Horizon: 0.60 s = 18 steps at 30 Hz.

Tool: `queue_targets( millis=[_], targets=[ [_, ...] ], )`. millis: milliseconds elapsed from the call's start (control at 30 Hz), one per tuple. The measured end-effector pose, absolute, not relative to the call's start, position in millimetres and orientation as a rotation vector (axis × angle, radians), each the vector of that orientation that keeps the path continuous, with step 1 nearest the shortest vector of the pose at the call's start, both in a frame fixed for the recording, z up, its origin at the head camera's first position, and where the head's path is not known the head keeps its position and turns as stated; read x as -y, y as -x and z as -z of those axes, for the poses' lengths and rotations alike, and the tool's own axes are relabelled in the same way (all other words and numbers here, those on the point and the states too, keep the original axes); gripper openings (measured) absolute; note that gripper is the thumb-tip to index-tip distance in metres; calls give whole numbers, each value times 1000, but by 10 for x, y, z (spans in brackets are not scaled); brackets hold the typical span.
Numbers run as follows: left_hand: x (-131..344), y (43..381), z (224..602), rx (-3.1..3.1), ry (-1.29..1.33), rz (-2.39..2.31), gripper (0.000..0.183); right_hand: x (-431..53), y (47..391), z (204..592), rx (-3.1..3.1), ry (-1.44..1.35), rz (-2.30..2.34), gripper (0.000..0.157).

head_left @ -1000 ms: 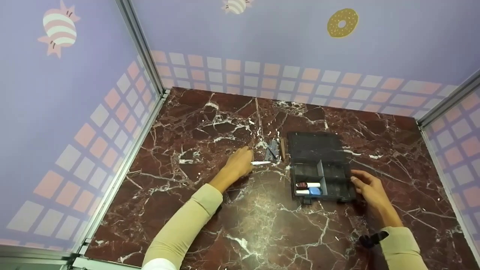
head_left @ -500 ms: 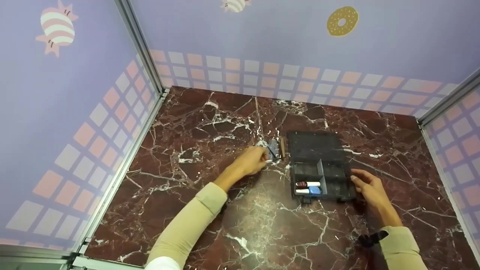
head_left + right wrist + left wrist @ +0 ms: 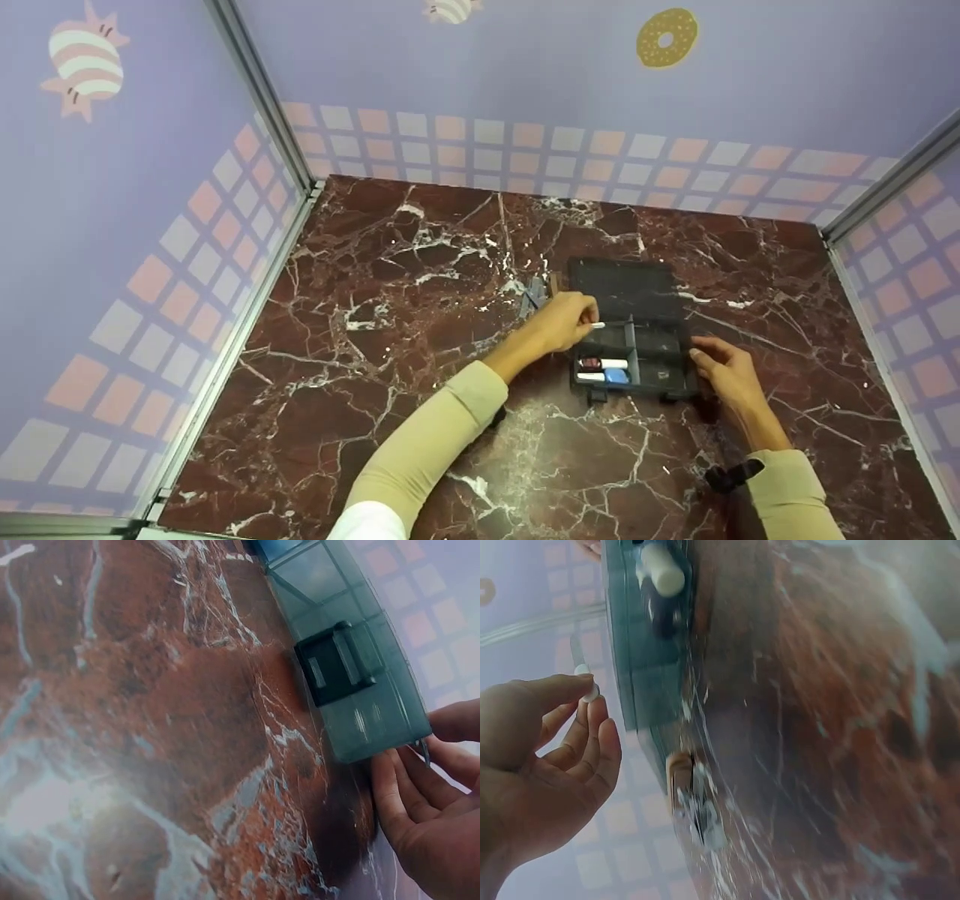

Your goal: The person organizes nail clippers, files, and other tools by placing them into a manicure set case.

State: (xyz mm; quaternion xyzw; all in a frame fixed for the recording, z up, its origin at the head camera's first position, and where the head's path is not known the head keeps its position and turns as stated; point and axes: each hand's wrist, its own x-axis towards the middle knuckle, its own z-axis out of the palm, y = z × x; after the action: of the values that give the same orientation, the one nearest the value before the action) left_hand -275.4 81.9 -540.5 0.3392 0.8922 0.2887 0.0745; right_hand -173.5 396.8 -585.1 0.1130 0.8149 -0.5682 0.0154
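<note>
My left hand point(image 3: 559, 322) is over the back left compartment of a dark see-through plastic compartment box point(image 3: 621, 289), whose lid lies open toward the back. Between thumb and fingertips it pinches a slim white stick-like tool point(image 3: 583, 670) with a thin greyish tip; its exact kind is unclear. My right hand point(image 3: 733, 379) grips the box's right side, thumb at the rim and fingers against the outer wall, as the right wrist view shows. In the front left compartment lie a dark red nail polish bottle point(image 3: 590, 364) and a blue nail polish bottle point(image 3: 616, 376), both with white caps.
Left of the box lie several flat grey strips point(image 3: 534, 295) and a brown strip point(image 3: 555, 283), partly behind my left hand. Two latches hang at the box's front. Patterned walls point(image 3: 480, 75) enclose the marbled tabletop point(image 3: 420, 300) at the back and sides.
The left hand has moved right with the white tool, from beside the grey strips to above the box. My right hand stays at the box's side. The view has shifted slightly.
</note>
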Motion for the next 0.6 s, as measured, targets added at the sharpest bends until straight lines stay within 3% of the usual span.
queue_targets(
  millis=[200,333,600],
  targets=[
    [-898,2767,5392,-2740,-1033,-753,6,-3928,1744,5830,-2570,-338,1757,42],
    [-866,2776,5404,-2756,-1000,-793,15,-3952,1739,5828,-2577,-341,1748,44],
    [-446,2890,5633,-2800,-676,-1083,31,-3995,1734,5855,-2526,-349,1781,47]
  ],
)
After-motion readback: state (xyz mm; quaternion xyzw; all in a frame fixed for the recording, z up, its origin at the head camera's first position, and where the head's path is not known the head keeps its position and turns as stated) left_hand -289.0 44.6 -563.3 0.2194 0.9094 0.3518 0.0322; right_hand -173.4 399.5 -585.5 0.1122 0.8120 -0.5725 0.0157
